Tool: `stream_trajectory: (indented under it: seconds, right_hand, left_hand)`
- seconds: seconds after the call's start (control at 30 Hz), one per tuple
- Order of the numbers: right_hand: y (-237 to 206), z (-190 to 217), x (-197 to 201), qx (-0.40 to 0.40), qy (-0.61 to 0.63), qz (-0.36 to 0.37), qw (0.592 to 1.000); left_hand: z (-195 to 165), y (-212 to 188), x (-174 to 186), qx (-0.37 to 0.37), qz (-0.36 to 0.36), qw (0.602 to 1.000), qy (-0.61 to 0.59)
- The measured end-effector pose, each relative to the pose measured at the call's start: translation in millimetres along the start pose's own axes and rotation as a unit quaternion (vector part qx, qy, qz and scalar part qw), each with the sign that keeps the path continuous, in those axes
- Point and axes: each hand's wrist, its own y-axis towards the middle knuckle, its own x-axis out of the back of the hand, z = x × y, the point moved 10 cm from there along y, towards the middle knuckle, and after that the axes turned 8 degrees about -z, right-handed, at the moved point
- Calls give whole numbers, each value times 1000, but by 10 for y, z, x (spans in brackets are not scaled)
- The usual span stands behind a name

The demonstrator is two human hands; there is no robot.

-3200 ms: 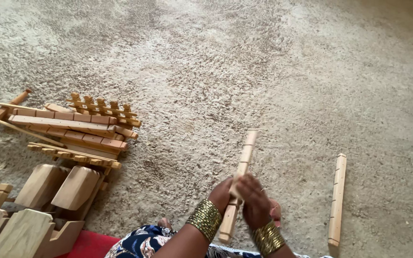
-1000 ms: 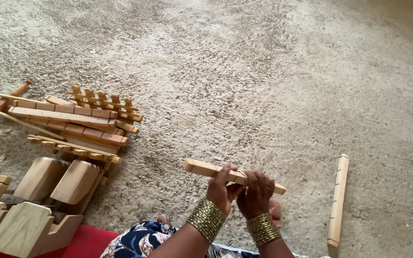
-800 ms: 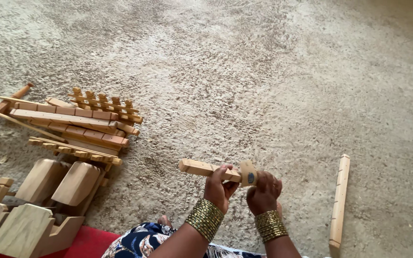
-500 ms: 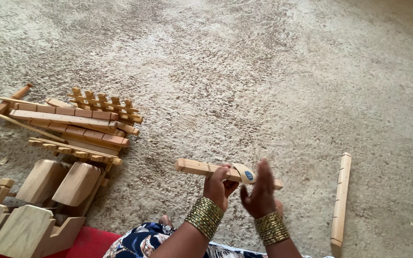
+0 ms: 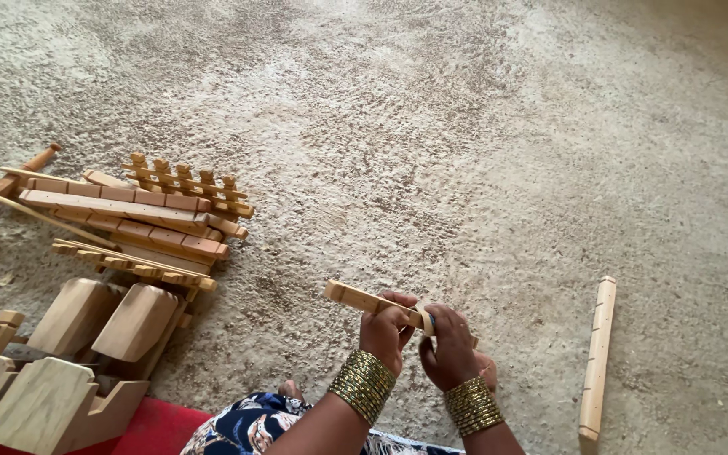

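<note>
Both hands gripped one pale notched wooden slat [image 5: 362,298] low over the beige carpet [image 5: 465,152]: left hand [image 5: 385,330] clenched mid-length, right hand [image 5: 446,344] closed on its near end. Slat's long axis ran leftward, free end beyond the left hand.

pale wooden slat [image 5: 364,299], beige carpet [image 5: 465,126] (speckled), gold bangles [image 5: 364,383]

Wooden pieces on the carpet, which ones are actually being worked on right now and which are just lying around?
In hand:
- notched wooden bar, gripped by the left hand
- small pale piece, held against the bar by the right hand

Lying about:
- long wooden stick, alone on the carpet to the right
- pile of notched slats, far left
- chunky wooden blocks, bottom left
</note>
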Motion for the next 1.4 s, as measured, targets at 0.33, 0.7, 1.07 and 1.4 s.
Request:
stream_trajectory:
  seconds: [0.33, 0.7, 1.07, 1.4]
  right_hand:
    - [-108, -20, -228, -16, 69, 42, 997]
    - [-313, -698, -404, -239, -2, 102, 966]
    - [-221, -420, -294, -114, 24, 41, 992]
    - [-167, 192, -207, 60, 0, 7, 998]
  left_hand:
    - [46, 84, 157, -1, -84, 996, -32]
    - [-193, 136, 207, -44, -98, 982, -153]
    - [-206, 185, 97, -78, -36, 986, -141]
    - [-9, 60, -30, -34, -19, 994, -98]
